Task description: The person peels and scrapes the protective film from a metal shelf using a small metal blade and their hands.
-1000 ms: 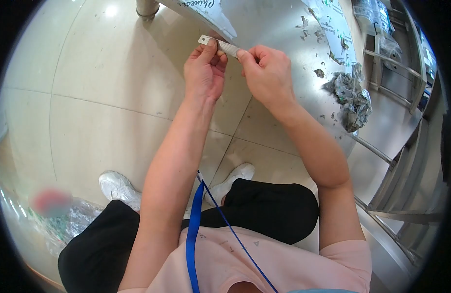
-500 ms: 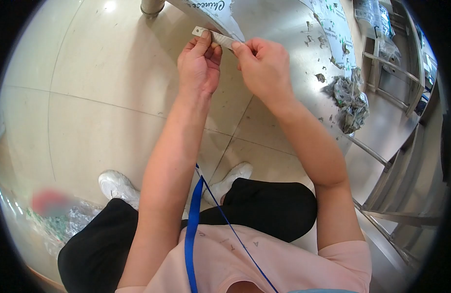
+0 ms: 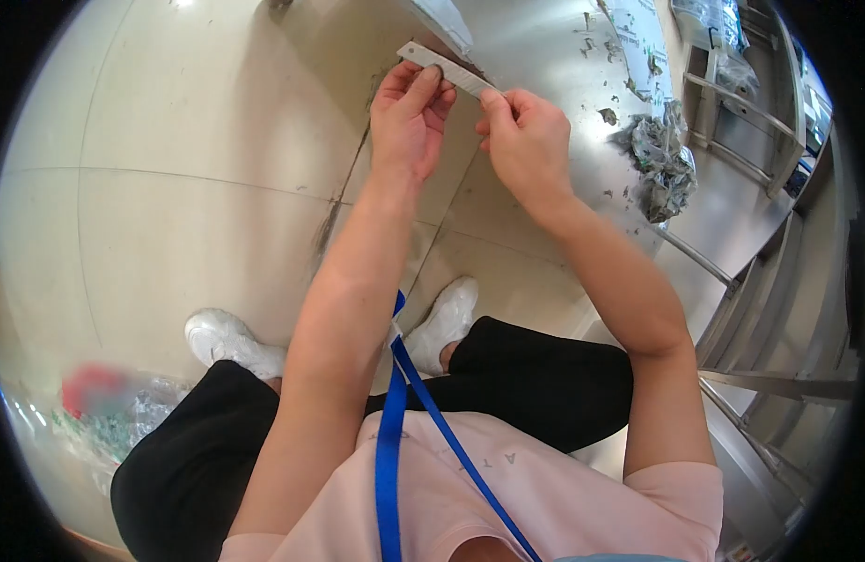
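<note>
My left hand (image 3: 409, 122) pinches a pale, flat snap-off knife blade (image 3: 462, 78) between thumb and fingers. One end of the blade has a small hole and sticks out past my left thumb; slanted score lines run across its middle. The other end is pinched by my right hand (image 3: 531, 145), whose fingers are curled and partly cover it. Both hands hold the blade in the air near the edge of a shiny metal surface (image 3: 545, 66). Just beyond the blade hangs a loose flap of printed protective film (image 3: 444, 23).
Crumpled grey film (image 3: 665, 164) and small scraps lie on the metal surface, with printed film (image 3: 638, 37) along its far side. Metal racks (image 3: 746, 112) stand at the right. Clear plastic wrapping (image 3: 156, 407) lies at lower left. A blue lanyard (image 3: 389, 468) hangs from my neck.
Both hands have moved slightly right in view with the blade between them, and the right hand sits a little lower. The film flap shows less, as the view has shifted.
</note>
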`<state>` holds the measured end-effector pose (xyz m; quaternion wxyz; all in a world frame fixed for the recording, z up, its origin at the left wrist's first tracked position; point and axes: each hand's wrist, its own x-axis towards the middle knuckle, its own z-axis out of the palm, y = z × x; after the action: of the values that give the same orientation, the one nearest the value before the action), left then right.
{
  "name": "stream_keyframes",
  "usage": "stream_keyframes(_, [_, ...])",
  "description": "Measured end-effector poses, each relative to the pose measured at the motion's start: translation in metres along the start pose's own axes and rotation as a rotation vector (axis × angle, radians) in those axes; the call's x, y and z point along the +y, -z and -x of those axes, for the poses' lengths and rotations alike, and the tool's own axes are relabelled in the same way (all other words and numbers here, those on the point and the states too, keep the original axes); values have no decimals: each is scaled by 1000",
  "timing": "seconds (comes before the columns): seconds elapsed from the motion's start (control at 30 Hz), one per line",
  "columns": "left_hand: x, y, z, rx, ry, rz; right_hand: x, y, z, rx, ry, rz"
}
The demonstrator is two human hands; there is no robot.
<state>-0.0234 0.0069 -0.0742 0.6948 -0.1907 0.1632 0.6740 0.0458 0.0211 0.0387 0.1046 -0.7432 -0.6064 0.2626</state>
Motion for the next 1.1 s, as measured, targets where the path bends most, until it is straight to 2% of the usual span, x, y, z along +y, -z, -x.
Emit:
stream_keyframes(0.13, [7,-4,-3,-4,-44,-149,-11,-5,7,25,-187,-201])
stream_keyframes(0.43, [14,-17,-5,50,-135,-277,-13,-13,8,82,-251,-343])
stream_keyframes(0.93, [13,-6,-15,37,-100,-329,-8,-13,4,64,-244,-382])
stream_keyframes(1.1, [11,-7,-13,30,-92,-258,-6,-11,3,88,-144,-290])
